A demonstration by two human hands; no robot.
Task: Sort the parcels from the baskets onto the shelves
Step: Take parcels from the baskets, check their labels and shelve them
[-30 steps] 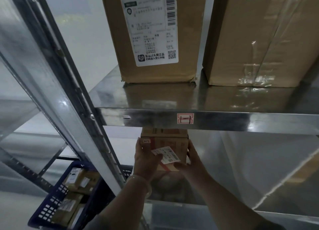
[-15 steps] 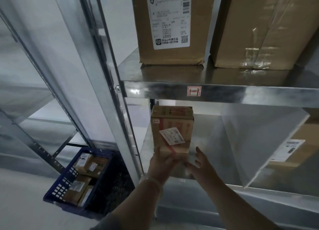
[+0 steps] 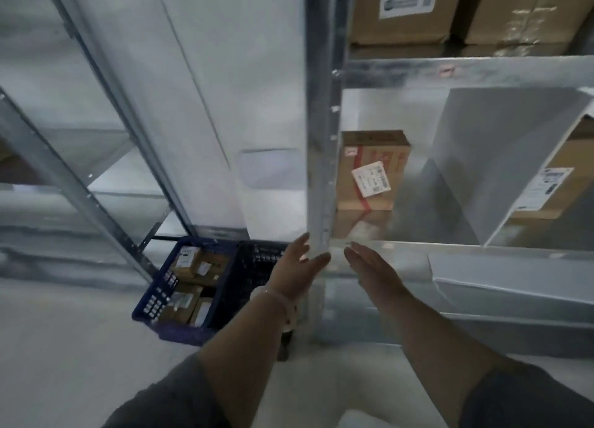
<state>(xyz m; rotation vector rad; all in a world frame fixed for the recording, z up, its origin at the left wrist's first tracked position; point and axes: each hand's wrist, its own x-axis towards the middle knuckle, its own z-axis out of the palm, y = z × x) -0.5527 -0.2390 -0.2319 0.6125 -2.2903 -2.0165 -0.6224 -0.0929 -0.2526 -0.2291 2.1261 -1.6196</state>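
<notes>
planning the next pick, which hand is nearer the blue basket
Left. The left hand is up and right of the basket; the right hand is farther right.

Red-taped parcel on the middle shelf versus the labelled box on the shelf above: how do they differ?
The red-taped parcel carries a red band and a crooked label; the upper box has a squarely set label and no red band visible. The red-taped parcel looks narrower than the upper box. Both are brown cardboard.
</notes>
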